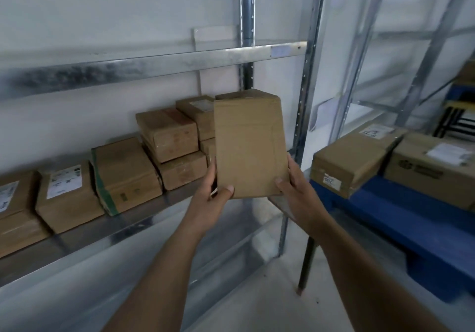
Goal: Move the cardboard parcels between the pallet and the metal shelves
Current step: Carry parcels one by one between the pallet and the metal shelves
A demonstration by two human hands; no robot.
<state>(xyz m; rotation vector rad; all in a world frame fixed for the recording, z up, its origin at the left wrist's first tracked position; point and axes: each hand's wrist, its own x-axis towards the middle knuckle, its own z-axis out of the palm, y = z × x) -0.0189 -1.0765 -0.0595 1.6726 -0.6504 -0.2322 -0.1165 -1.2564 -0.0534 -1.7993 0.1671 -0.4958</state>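
I hold a plain brown cardboard parcel (250,149) upright in front of the right end of the metal shelf (84,234). My left hand (209,198) grips its lower left corner, thumb on the front face. My right hand (295,187) grips its lower right corner. Several cardboard parcels (167,138) stand in a row and in small stacks on the shelf behind and to the left. To the right, two larger parcels (352,159) lie on a blue pallet (401,218).
A second shelf rail (154,64) crosses above the parcels. Steel uprights (305,79) stand just right of the held parcel. A dark table leg (307,264) stands on the floor below. More racking (421,56) lies beyond the pallet.
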